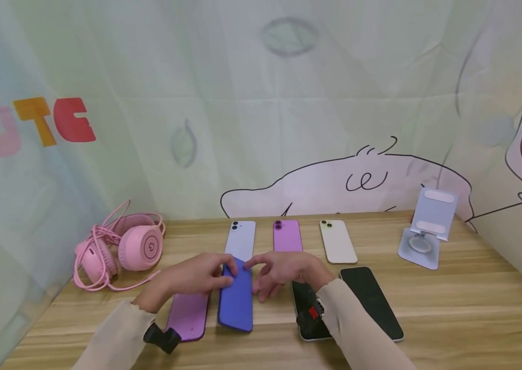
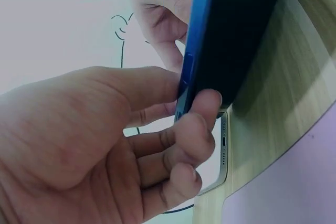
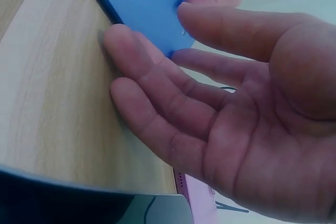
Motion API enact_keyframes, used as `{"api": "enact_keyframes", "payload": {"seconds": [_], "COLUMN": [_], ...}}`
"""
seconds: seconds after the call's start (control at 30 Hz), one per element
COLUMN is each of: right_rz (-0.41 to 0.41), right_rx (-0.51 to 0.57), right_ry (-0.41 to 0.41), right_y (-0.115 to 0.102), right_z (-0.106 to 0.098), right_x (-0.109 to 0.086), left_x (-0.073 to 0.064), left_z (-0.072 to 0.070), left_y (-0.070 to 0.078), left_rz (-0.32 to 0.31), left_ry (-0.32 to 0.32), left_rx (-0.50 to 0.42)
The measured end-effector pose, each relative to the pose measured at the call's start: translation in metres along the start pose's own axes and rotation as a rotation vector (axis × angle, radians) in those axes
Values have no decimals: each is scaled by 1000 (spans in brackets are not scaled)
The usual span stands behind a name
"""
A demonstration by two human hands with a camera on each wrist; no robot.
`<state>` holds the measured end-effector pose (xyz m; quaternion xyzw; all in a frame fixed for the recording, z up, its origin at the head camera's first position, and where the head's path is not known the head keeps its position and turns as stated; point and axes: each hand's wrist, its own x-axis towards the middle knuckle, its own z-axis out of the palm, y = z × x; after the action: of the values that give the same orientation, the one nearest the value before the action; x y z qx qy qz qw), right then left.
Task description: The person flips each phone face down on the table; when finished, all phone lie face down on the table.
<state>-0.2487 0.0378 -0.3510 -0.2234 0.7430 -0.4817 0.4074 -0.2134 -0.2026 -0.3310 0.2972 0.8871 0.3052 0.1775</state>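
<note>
A blue phone (image 1: pixel 237 300) is tilted off the wooden table, blue face up; its dark underside (image 2: pixel 239 30) shows in the left wrist view. My left hand (image 1: pixel 196 277) pinches its left edge between thumb and fingers. On the other side, my right hand (image 1: pixel 281 272) touches the phone near its far right corner with fairly straight fingers. Its lower fingertips are close to the tabletop in the right wrist view. Left of the blue phone lies a purple phone (image 1: pixel 188 317), partly under my left wrist. Behind it is a pale blue phone (image 1: pixel 241 239).
A purple phone (image 1: pixel 287 236) and a cream phone (image 1: pixel 338 241) lie at the back. Two dark-faced phones (image 1: pixel 372 300) (image 1: pixel 304 303) are at right, one partly under my right arm. Pink headphones (image 1: pixel 138 246) sit at left, a folding stand (image 1: pixel 432 216) at back right.
</note>
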Motion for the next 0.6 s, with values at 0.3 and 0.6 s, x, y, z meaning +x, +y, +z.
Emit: {"api": "enact_keyframes", "payload": {"seconds": [0.3,0.6], "right_rz": [34,41], "right_rx": [-18,-41], "right_ry": [16,33], "right_y": [0,3], "right_z": [-3,-5], "right_x": [-3,-4], "left_x": [2,7], "left_z": [10,17], "left_y": [-6,-9], "left_rz": [-10,-8], "left_ry": [-25,-34], "left_rx": [-20,23]}}
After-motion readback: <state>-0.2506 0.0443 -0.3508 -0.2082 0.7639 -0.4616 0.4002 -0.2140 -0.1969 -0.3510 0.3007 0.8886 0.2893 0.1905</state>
